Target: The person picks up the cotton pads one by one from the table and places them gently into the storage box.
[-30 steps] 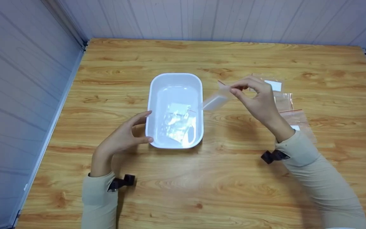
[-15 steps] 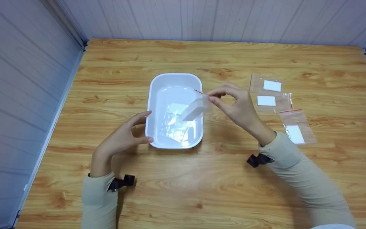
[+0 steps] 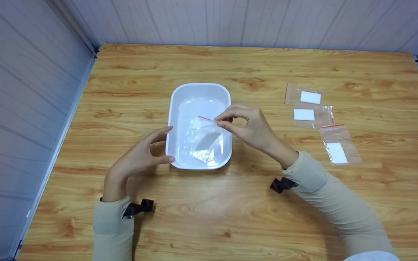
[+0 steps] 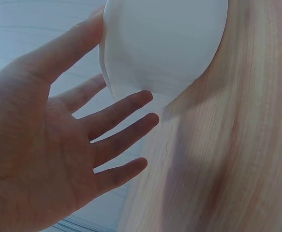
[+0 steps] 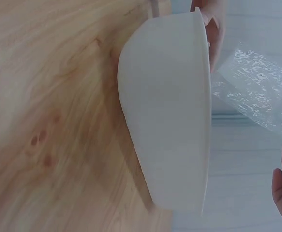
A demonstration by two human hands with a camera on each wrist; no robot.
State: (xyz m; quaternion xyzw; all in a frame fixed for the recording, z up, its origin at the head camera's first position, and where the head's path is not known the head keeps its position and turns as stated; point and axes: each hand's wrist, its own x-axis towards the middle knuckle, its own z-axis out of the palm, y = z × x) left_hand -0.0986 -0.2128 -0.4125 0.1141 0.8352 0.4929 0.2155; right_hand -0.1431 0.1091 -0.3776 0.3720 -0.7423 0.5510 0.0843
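My left hand rests against the left side of a white plastic tub, its thumb and index fingertip touching the rim. In the left wrist view the other fingers stretch out loosely beneath. Between thumb and fingertips, my right hand pinches a clear zip-lock bag near its red-edged top. The bag hangs tilted over the tub's interior; the right wrist view has the bag above the rim. Glare and the held bag partly hide other clear plastic on the tub's bottom.
To the right on the wood-grain table lie three flat zip-lock bags, each with a white patch: an upper bag, a middle bag and a lower bag. Panelled walls border the table at the back and sides.
My right hand has moved left and toward me, carrying the pinched bag from beside the tub to over its inside. The left hand and tub stay in place.
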